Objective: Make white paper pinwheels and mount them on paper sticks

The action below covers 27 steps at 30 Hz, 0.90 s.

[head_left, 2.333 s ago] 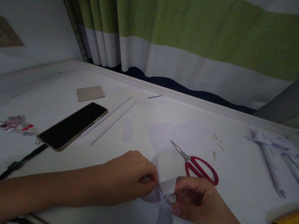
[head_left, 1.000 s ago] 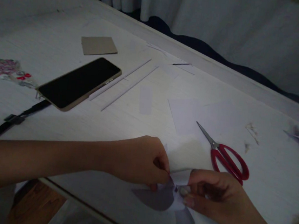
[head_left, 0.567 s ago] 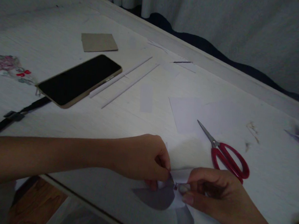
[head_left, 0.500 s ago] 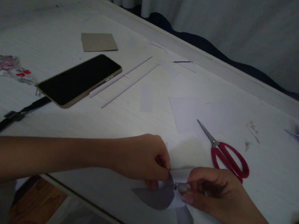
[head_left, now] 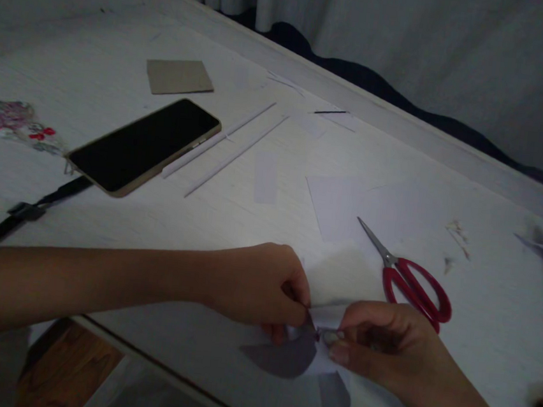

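Observation:
Near the table's front edge, a white paper piece [head_left: 330, 315] with curved, petal-like flaps is pinched between both hands. My left hand [head_left: 268, 286] is closed on its left side, fingertips at the folded centre. From the right, my right hand [head_left: 387, 346] holds the same paper between thumb and fingers. A small dark reddish spot shows at the paper's centre between the fingertips; I cannot make out what it is. Two grey-shaded flaps hang below, one to the left and one downward. Just beyond my right hand lie scissors [head_left: 417, 291] with red handles, blades closed.
A phone [head_left: 145, 146] lies left of centre on a black strap [head_left: 10, 223], beside two thin white paper sticks [head_left: 237, 155]. A cardboard piece [head_left: 180, 77] is behind it. Flat white paper sheets [head_left: 333, 203] lie beyond the scissors. A decorated charm [head_left: 13, 118] is at far left.
Almost nothing differs. The fingers of my right hand have shifted very slightly upward at the paper, and both hands keep their pinch on it.

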Each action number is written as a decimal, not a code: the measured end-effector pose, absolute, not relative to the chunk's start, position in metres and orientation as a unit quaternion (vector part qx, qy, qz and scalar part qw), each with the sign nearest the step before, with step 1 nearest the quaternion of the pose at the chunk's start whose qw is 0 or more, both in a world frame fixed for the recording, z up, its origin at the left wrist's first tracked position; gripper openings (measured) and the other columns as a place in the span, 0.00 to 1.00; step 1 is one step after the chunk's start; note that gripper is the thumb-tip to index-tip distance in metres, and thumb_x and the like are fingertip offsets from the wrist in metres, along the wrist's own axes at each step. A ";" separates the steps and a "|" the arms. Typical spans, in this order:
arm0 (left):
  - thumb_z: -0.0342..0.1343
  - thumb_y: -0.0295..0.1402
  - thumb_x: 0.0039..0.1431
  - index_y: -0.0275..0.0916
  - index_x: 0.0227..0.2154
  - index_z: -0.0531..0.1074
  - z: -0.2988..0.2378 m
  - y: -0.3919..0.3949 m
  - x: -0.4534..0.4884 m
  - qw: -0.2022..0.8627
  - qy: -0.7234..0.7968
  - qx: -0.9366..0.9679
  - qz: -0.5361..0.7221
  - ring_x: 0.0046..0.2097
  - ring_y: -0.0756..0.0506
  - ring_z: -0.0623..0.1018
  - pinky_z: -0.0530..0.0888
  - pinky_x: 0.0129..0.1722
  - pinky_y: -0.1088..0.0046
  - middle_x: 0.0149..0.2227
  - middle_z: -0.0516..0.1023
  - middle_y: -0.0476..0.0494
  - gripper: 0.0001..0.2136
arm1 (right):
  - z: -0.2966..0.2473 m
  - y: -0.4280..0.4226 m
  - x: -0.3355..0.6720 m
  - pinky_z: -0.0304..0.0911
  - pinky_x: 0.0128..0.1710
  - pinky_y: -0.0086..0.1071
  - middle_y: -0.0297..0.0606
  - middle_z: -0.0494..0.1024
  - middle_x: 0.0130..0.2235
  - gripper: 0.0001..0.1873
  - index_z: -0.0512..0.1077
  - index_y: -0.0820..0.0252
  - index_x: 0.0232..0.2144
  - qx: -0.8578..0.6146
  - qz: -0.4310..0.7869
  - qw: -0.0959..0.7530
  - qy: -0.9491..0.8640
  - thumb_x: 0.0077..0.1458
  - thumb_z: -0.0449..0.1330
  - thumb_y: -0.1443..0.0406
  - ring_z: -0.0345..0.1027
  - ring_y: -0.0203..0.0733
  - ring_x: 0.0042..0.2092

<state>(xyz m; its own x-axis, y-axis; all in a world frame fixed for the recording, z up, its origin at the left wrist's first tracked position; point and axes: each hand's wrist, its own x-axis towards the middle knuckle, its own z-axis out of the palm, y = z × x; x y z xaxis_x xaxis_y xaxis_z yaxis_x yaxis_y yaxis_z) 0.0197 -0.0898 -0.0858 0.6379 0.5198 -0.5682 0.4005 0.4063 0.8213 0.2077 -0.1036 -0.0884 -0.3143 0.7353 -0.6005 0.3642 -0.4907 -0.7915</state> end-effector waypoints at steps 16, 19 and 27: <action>0.46 0.22 0.48 0.33 0.23 0.70 -0.086 -0.087 0.021 0.746 0.414 0.522 0.015 0.21 0.54 0.71 0.68 0.23 0.81 0.17 0.69 0.52 0.07 | -0.090 -0.103 0.207 0.39 0.16 0.25 0.25 0.61 0.14 0.07 0.71 0.58 0.14 -0.554 0.647 0.139 -0.505 0.30 0.67 0.66 0.46 0.27 0.16; 0.46 0.22 0.48 0.32 0.24 0.70 -0.085 -0.088 0.021 0.739 0.416 0.530 0.013 0.22 0.53 0.72 0.69 0.24 0.81 0.18 0.71 0.51 0.07 | -0.089 -0.103 0.206 0.39 0.16 0.25 0.25 0.62 0.13 0.06 0.72 0.59 0.14 -0.558 0.647 0.134 -0.502 0.29 0.67 0.66 0.46 0.27 0.17; 0.46 0.24 0.48 0.32 0.25 0.72 -0.085 -0.088 0.020 0.720 0.417 0.555 0.016 0.23 0.52 0.72 0.67 0.22 0.81 0.19 0.72 0.49 0.08 | -0.092 -0.104 0.205 0.41 0.16 0.25 0.25 0.61 0.13 0.06 0.72 0.58 0.14 -0.549 0.667 0.138 -0.485 0.29 0.67 0.68 0.48 0.27 0.17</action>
<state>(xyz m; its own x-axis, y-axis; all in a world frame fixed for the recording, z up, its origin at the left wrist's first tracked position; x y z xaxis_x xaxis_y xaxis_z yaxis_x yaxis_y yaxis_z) 0.0196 -0.0879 -0.0847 0.6519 0.4862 -0.5819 0.4390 0.3837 0.8124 0.2053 -0.1045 -0.0922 -0.3598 0.7171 -0.5970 0.3482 -0.4904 -0.7989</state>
